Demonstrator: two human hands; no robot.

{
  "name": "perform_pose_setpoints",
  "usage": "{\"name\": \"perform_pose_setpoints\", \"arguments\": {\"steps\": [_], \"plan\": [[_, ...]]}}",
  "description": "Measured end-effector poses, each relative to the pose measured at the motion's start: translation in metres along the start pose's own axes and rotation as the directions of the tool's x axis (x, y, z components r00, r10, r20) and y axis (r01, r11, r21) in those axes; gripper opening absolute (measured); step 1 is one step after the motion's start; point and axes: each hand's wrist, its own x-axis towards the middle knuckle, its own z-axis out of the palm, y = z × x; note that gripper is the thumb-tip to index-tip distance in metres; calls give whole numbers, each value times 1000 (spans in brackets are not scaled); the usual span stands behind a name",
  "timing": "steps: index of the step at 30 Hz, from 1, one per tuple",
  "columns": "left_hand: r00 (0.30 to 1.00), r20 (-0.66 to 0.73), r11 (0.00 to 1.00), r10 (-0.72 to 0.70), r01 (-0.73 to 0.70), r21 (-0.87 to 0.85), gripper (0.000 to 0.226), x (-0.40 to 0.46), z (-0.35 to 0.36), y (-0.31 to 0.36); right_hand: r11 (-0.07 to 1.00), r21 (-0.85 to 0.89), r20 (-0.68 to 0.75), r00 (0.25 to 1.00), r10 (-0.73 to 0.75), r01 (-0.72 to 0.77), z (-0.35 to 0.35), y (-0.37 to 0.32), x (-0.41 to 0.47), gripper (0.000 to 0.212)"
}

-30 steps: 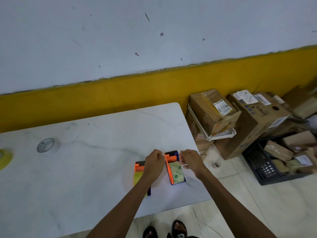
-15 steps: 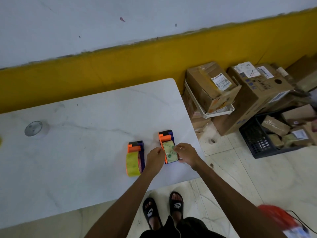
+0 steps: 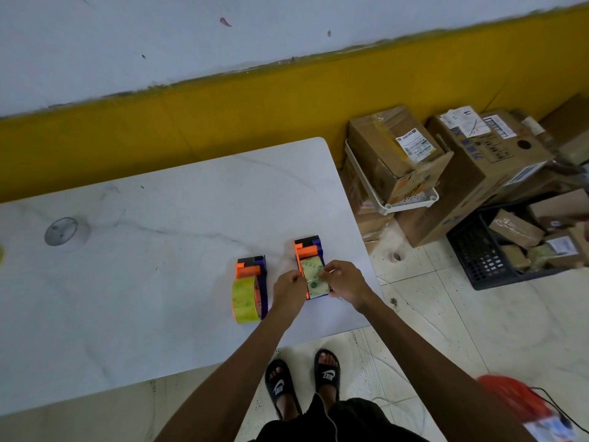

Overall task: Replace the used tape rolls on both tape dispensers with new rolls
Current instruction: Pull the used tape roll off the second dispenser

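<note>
White marble-patterned table [image 3: 134, 282] fills the left of the head view, with pale floor tiles to the right where the person stands at its near edge. Nearest the person, both hands work at the right tape dispenser [image 3: 308, 250], an orange and purple one close to the table's near right corner. The left hand [image 3: 288, 290] is curled at the roll's left side and the right hand [image 3: 342, 282] pinches at its right side, fingertips meeting over the pale green tape roll [image 3: 314, 277] seated in it; whether they grip the roll itself or its loose tape end cannot be told. Just beside it to the left stands the left tape dispenser [image 3: 251, 269], carrying a full-looking yellow tape roll [image 3: 244, 298], with no hand on it. That one appears already loaded, though whether its tape is threaded under the cutter is not visible. The right dispenser seems to be the one in hand, its roll in place and probably being settled or threaded. Farther back on the left lies a clear tape roll [image 3: 65, 232], flat and well apart from the dispensers, possibly a used one. Beyond the table's right end, cardboard boxes [image 3: 446, 161] are stacked against the yellow wall band [image 3: 191, 122].
</note>
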Motion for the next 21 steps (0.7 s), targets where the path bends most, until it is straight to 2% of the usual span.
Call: {"name": "perform_pose_setpoints", "arguments": {"steps": [5, 9, 15, 19, 21], "plan": [[1000, -22, 1000, -7, 7, -17, 20, -1, 0, 2, 1000, -15, -24, 1000, -16, 15, 0, 2, 1, 20], [999, -35, 999, 18, -20, -33, 12, -31, -8, 36, 999, 34, -10, 1000, -23, 24, -2, -3, 3, 19], [997, -70, 998, 31, -35, -54, 13, -35, -15, 62, 992, 129, -9, 1000, -6, 7, -4, -18, 5, 18], [998, -59, 995, 3, -9, -97, 9, -33, -17, 66, 989, 147, 4, 1000, 5, -6, -6, -24, 4, 20], [999, -51, 993, -18, 12, -118, 14, -28, -17, 62, 990, 139, 7, 1000, 8, -9, -7, -25, 3, 19]]}}
